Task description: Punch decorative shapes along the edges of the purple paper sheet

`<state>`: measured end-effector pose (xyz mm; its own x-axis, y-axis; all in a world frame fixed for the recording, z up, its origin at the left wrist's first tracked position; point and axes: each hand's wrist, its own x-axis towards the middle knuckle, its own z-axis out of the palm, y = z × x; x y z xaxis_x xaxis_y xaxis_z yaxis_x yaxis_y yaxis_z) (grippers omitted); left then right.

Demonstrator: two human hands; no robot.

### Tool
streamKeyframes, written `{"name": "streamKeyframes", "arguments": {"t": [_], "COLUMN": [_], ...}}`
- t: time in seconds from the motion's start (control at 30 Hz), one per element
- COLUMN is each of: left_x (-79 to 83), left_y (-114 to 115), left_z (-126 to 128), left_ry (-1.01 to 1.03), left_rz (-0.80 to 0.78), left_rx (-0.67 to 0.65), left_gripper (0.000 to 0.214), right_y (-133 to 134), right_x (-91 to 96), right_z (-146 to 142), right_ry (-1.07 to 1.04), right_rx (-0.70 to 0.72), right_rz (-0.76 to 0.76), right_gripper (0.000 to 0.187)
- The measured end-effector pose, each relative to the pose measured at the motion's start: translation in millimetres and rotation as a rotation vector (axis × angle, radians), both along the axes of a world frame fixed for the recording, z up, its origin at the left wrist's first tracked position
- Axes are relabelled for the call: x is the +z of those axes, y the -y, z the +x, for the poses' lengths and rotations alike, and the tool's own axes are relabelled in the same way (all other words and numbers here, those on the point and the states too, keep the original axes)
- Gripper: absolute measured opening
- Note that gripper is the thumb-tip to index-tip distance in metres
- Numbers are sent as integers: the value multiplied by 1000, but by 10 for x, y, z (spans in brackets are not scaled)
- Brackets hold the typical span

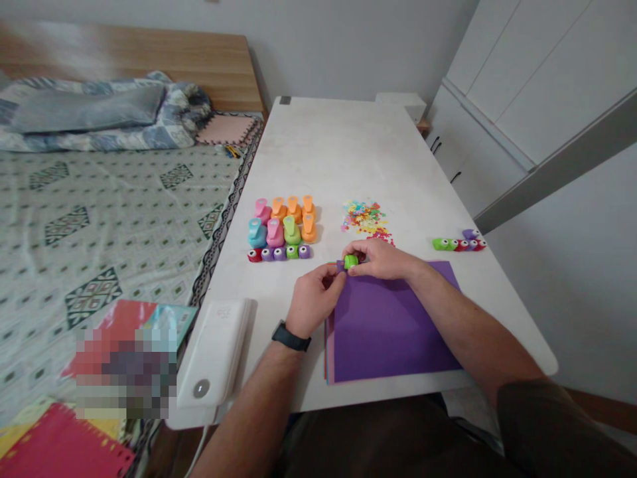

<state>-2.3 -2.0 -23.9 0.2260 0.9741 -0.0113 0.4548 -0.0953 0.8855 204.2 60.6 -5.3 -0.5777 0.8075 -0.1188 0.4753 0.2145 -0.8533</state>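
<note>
The green punch (351, 261) is at the far left corner of the purple sheet (393, 325), between the two hands. The right hand (382, 259) has its thumb and fingers closed on the punch. The left hand (312, 301) has thumb and forefinger together, apparently pinching the sheet's corner just beside it. Whether paper sits inside the slot cannot be confirmed; the fingers cover it.

In my judgement, good practice here is to seat the edge squarely, keep the corner flat and taut, hold the left fingertips clear of the slot, and apply even pressure with the right thumb.

Other coloured sheets (329, 355) show under the purple one at its left edge. Beyond the hands lies loose confetti (365, 216), in mixed colours. Left of it stand large punches (283, 226) in two rows, with a row of small punches (279, 253) in front. A second small group (458, 245) lies near the table's (343, 146) right edge. A white device (213, 352) occupies the near left corner.
</note>
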Motion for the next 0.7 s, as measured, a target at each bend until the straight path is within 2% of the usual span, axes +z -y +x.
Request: {"name": "streamKeyframes", "arguments": {"t": [0.13,0.47,0.7], "left_x": [-25,-29,-39], "left_y": [-1,-3,0], "left_z": [-2,-4,-3], "left_ry": [-9,-10,-26], "left_rz": [12,17,18], "left_rx": [9,-8,-14], "left_gripper": [28,27,28], "right_y": [-1,-7,-5], "right_x": [17,-29,-38], "right_z": [10,-3,-15], "right_ry": [30,-54,-37], "right_rx": [11,5,-15], "right_rz": [31,-73,-83], "right_gripper": [32,32,31]}}
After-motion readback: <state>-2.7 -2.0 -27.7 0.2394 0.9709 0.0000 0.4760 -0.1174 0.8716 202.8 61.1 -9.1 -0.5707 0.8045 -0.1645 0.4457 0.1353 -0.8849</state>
